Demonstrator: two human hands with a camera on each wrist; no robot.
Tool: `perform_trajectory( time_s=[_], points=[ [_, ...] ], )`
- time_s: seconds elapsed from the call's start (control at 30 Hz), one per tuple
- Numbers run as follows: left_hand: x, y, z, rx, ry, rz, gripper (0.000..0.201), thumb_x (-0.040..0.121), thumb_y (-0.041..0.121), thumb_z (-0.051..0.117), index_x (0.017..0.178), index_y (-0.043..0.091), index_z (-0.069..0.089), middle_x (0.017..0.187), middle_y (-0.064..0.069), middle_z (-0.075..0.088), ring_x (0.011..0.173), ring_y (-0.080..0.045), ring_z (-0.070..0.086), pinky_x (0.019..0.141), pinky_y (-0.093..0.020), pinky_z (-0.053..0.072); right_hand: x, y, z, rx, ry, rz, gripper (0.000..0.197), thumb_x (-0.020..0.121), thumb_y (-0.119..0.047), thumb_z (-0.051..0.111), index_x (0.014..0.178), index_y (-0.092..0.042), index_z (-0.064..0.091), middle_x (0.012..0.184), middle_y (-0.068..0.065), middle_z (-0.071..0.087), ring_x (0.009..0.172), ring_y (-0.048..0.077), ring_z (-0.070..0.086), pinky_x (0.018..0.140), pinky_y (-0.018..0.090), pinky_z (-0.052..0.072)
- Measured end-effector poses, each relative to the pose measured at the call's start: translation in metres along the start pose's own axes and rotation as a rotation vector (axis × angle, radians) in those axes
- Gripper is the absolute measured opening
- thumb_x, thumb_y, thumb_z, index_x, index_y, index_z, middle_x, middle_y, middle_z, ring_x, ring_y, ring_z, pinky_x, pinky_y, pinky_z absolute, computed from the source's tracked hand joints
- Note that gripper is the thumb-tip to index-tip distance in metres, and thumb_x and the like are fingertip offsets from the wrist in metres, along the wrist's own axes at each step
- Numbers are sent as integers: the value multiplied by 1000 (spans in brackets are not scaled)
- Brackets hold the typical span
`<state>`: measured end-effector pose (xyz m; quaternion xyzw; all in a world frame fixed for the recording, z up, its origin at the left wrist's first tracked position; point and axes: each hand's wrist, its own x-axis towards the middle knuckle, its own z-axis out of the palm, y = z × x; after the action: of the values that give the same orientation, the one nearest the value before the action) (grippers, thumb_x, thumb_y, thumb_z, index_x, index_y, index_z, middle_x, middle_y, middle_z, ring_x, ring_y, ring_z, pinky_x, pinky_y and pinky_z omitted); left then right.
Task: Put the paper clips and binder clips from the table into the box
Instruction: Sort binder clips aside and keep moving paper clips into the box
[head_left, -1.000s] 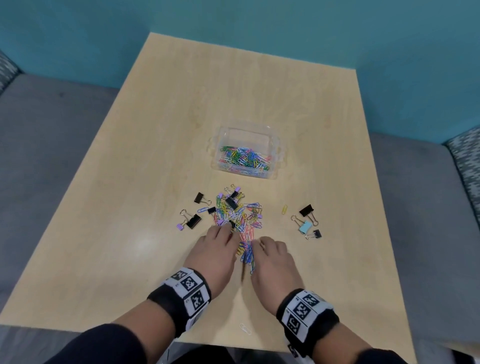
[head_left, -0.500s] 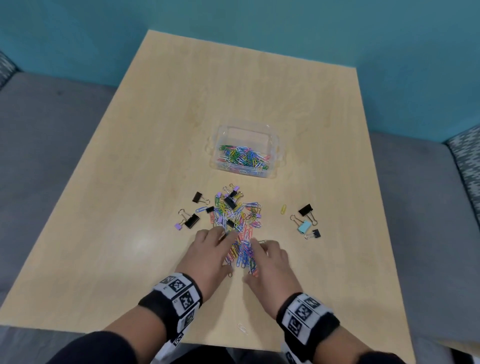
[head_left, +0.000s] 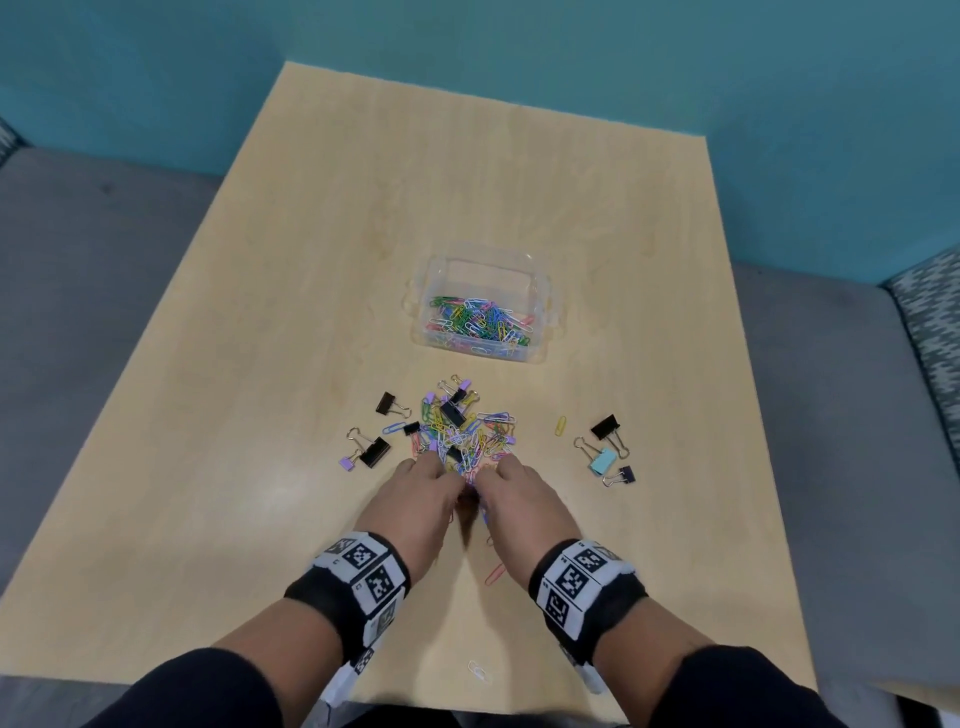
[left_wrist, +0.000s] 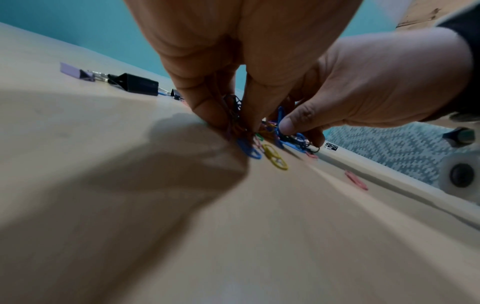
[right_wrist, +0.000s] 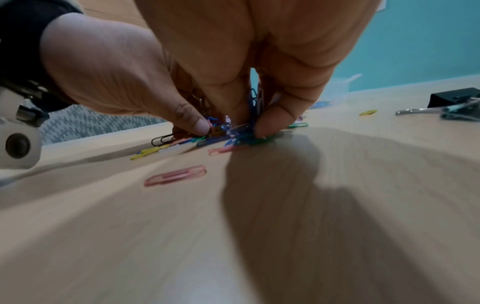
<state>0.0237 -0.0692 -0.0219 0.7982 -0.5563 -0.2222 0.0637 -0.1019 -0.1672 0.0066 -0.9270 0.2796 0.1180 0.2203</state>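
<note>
The bench (head_left: 260, 364) is faced in pale wood-grain laminate, smooth with a soft sheen. The box (head_left: 540, 291) is clear glossy plastic. The paper clips (head_left: 467, 436) are colour-coated wire; bare metal handles are seen on the binder clips (head_left: 605, 428).

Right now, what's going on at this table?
A person is gathering paper clips: the left hand and right hand pinch clips at the near edge of the pile on the table. The clear box beyond it already holds many paper clips. Binder clips lie loose on both sides, including a light blue one, and a pink paper clip sits between the wrists.
</note>
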Motion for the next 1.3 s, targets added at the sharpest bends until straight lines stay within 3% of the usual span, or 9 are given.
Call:
perform_trajectory(
  time_s=[0.17, 0.4, 0.53, 0.67, 0.83, 0.93, 1.03, 1.13, 1.3],
  points=[
    [-1, 1, -12, -126, 20, -22, 12, 74, 5, 63, 75, 14, 55, 79, -3, 49, 63, -27, 51, 50, -35, 42, 4, 4, -4, 48, -13, 34, 23, 79, 1, 57, 89, -17, 47, 91, 4, 44, 73, 29, 46, 59, 33, 27],
    [6, -4, -46, -311, -52, -68, 7, 83, 18, 59, 76, 20, 62, 82, 2, 54, 75, -19, 53, 68, -34, 45, 17, 16, -31, 208, -152, 24, 10, 84, -10, 53, 83, -20, 54, 86, -1, 55, 78, 22, 53, 66, 34, 45],
    [29, -9, -87, -410, -57, -109, 3, 77, 19, 69, 76, 22, 67, 73, 9, 57, 70, -12, 55, 66, -28, 45, 38, 24, -69, 386, -199, 70, 9, 82, -10, 62, 79, -18, 60, 62, -10, 52, 51, 4, 48, 49, 21, 41],
    [84, -15, -131, -396, 73, -143, 1, 78, 17, 68, 78, 18, 68, 68, 4, 61, 62, -15, 57, 62, -27, 46, 89, 35, -115, 442, -75, 112, 13, 84, -9, 62, 75, -18, 59, 55, -2, 59, 42, 15, 59, 47, 33, 53],
    [148, -10, -155, -340, 132, -151, 6, 78, 16, 64, 76, 22, 66, 74, 3, 66, 69, -19, 64, 66, -29, 50, 144, 36, -149, 483, 58, 196, 13, 82, -3, 62, 76, -14, 60, 57, 7, 61, 49, 20, 63, 51, 29, 53],
    [162, -9, -154, -365, 127, -151, 18, 78, 21, 66, 96, 24, 67, 95, 2, 68, 74, -18, 63, 74, -29, 51, 156, 31, -151, 472, 48, 208, 11, 82, -13, 65, 92, -15, 62, 69, 10, 67, 56, 23, 66, 58, 33, 56],
    [150, -17, -149, -347, 183, -153, 35, 81, 27, 66, 116, 25, 62, 111, 0, 63, 85, -16, 57, 79, -25, 42, 146, 38, -147, 321, 98, 211, 32, 83, -25, 63, 114, -17, 61, 100, 5, 65, 81, 26, 66, 76, 39, 55],
    [101, -26, -131, -323, 240, -128, 24, 82, 24, 64, 106, 23, 65, 98, -1, 61, 82, -18, 56, 75, -26, 40, 101, 44, -124, 188, 157, 103, 13, 85, -18, 55, 94, -16, 65, 96, 9, 66, 85, 30, 62, 76, 37, 49],
    [-21, -25, -63, -402, -144, 18, 29, 76, 40, 42, 84, 24, 64, 84, 3, 59, 76, -15, 57, 73, -31, 47, -18, 40, -46, 69, -379, -79, 21, 83, -20, 39, 91, -16, 59, 96, 8, 58, 88, 30, 56, 77, 39, 46]
  ],
)
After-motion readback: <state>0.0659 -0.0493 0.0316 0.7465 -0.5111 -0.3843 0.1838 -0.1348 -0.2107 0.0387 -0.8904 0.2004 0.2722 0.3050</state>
